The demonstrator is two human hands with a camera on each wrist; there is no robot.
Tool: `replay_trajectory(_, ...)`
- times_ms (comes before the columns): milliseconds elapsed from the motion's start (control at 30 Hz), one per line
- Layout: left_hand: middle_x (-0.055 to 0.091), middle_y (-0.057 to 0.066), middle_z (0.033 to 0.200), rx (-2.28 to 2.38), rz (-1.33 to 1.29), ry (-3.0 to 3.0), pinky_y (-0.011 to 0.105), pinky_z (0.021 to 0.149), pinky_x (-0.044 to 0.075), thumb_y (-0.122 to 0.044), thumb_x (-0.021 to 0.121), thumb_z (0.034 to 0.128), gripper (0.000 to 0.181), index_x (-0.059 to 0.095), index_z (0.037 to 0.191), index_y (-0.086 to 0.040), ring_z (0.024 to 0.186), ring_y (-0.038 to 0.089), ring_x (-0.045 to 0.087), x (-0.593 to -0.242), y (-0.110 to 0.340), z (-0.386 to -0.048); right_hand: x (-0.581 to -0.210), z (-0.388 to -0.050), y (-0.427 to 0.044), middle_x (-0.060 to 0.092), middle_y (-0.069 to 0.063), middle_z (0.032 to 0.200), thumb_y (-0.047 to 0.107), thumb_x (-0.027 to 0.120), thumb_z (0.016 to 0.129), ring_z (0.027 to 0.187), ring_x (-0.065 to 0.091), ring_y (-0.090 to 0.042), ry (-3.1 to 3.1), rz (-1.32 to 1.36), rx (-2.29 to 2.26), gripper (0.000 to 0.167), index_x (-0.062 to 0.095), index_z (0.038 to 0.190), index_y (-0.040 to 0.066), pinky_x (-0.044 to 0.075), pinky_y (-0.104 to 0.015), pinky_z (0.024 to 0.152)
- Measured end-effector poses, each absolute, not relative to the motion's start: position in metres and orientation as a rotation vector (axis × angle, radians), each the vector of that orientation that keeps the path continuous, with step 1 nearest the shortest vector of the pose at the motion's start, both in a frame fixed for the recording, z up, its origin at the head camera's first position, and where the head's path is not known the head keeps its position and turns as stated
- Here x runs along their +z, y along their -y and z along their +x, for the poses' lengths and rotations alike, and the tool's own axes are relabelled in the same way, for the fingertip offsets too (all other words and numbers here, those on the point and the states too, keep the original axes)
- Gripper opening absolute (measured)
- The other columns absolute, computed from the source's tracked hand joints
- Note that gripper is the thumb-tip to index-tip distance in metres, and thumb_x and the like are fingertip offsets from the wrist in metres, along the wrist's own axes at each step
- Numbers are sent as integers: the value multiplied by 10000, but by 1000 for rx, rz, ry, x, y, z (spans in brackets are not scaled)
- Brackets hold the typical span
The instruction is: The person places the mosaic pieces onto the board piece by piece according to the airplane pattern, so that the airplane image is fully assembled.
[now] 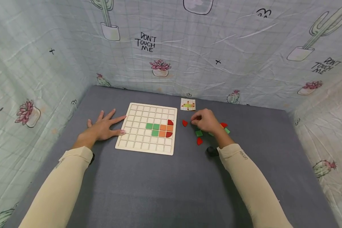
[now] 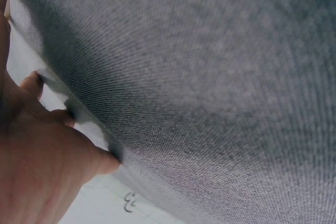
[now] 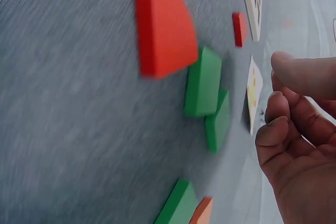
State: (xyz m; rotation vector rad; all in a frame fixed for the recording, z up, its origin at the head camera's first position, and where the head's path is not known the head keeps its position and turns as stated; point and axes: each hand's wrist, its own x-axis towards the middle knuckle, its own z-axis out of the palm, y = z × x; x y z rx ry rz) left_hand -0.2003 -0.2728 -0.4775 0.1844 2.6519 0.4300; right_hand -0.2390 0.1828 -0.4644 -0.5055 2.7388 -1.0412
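Note:
A pale gridded board (image 1: 136,139) lies on the grey table, bearing several green squares (image 1: 149,126), orange squares (image 1: 162,127) and two red quarter-circle pieces (image 1: 169,134) in its right half. My left hand (image 1: 101,128) rests at the board's left edge with fingers spread, thumb and index finger touching the rim. My right hand (image 1: 206,121) hovers above loose pieces right of the board; its fingers are curled, thumb near the index finger, and nothing shows between them. Near it lie a red quarter piece (image 3: 165,30), green pieces (image 3: 205,85) and another small red piece (image 1: 185,123).
A small pattern card (image 1: 187,104) lies behind the loose pieces, close to the back of the table. An orange piece (image 3: 202,212) shows beside a green one. A printed cloth (image 1: 171,47) hangs around the table's back and sides.

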Motion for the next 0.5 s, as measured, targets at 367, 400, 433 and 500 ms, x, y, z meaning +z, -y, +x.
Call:
replay_trajectory(367, -76, 134, 1775, 426, 191, -2652, 913, 1074, -85, -746, 562, 944, 883, 215, 1670, -382, 1571, 574, -151, -476, 272, -201, -476, -229, -216, 764, -202, 952, 6, 745, 918, 816, 684, -274, -2811, -437, -997, 94, 798, 986, -30, 537, -326, 697)
replay_trajectory(400, -76, 134, 1775, 424, 192, -2650, 914, 1073, -83, -750, 556, 944, 882, 213, 1670, -384, 1571, 574, -150, -475, 271, -201, -477, -228, -220, 763, -203, 942, 2, 749, 910, 807, 684, -272, -2820, -445, -996, 89, 799, 977, -30, 534, -325, 694)
replay_trajectory(433, -79, 133, 1775, 425, 193, -2648, 915, 1072, -85, -748, 555, 947, 880, 210, 1670, -386, 1570, 573, -153, -475, 271, -201, -479, -226, -223, 762, -199, 934, 1, 754, 905, 799, 680, -264, -2824, -448, -993, 86, 800, 972, -28, 529, -322, 689)
replay_trajectory(500, -82, 134, 1774, 428, 194, -2646, 916, 1068, -90, -744, 557, 950, 877, 208, 1670, -385, 1569, 573, -158, -476, 272, -201, -480, -222, -230, 760, -196, 922, -5, 756, 898, 783, 671, -252, -2833, -454, -985, 84, 802, 966, -24, 521, -319, 680)
